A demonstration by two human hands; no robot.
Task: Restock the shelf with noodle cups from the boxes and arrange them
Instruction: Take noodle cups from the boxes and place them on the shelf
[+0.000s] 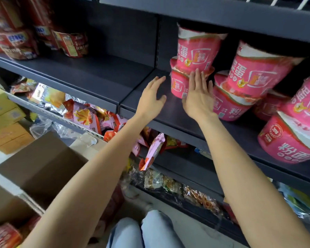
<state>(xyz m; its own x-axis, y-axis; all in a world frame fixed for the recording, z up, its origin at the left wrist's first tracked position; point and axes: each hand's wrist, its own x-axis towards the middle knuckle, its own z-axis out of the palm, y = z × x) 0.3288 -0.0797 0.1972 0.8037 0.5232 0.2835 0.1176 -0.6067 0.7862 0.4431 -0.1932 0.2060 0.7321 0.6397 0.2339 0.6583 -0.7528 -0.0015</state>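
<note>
Pink noodle cups (195,51) already stand in two-high stacks along the right of the dark shelf (97,72), while its middle stretch lies bare. Flat against the leftmost stack rests the right hand (198,96), fingers straight; just left, the left hand (153,99) hovers open, holding nothing. Restocking looks partly done, with red cups (4,236) waiting in a near-left box (41,165).
</note>
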